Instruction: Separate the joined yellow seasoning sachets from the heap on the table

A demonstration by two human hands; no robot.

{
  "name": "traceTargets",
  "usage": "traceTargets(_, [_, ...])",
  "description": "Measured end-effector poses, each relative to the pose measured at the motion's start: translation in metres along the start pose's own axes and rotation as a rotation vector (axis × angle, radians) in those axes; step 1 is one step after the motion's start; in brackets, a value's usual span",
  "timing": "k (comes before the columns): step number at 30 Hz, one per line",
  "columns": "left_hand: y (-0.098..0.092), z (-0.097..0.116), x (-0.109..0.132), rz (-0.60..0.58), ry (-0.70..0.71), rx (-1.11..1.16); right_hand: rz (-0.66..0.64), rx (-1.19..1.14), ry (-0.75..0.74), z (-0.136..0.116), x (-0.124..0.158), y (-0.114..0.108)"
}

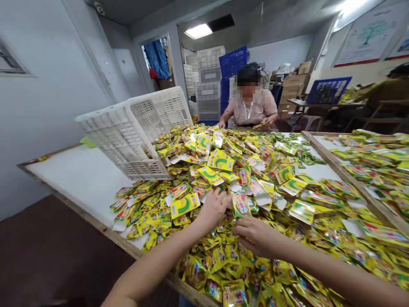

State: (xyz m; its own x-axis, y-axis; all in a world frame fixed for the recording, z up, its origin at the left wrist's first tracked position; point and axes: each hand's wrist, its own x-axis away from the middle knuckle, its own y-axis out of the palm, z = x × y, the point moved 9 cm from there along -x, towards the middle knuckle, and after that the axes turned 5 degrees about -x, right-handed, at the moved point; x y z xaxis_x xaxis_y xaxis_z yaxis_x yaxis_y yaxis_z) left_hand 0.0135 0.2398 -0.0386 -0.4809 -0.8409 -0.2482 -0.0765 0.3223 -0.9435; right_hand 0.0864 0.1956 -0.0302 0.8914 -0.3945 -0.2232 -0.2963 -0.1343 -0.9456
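Observation:
My left hand [214,209] reaches palm down into a heap of small yellow-and-green printed boxes, its fingers slightly apart. Its inner edge is close to a small upright box [240,204] with a fruit picture. At that box's lower edge is my right hand [257,235], fingers curled inward; whatever lies in them is hidden. Beneath both hands spreads a thick layer of shiny yellow sachets [220,256]. A yellow box [185,206] with a green curve lies left of my left hand.
A white plastic crate [128,138] lies tipped on its side at the left. A wooden rim [96,226] edges the white table, and a wooden divider [345,179] crosses its right part. Opposite sits a person [252,106] holding a small box. Stacked crates [209,85] stand behind.

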Motion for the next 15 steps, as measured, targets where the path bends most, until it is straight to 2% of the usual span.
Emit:
traceTargets(3, [0.001,0.002,0.005,-0.048,0.158,0.007,-0.087,0.147,0.004,0.019,-0.019,0.021])
traceTargets(5, [0.003,-0.006,0.003,-0.064,0.216,0.003,-0.088,0.182,0.025,0.036,-0.030,0.021])
traceTargets(10, [0.012,-0.052,-0.026,-0.064,0.226,-0.015,-0.124,0.233,0.124,0.067,-0.048,0.008])
traceTargets(15, [0.017,-0.089,-0.056,-0.073,0.269,-0.017,-0.121,0.266,0.359,0.107,-0.048,-0.015])
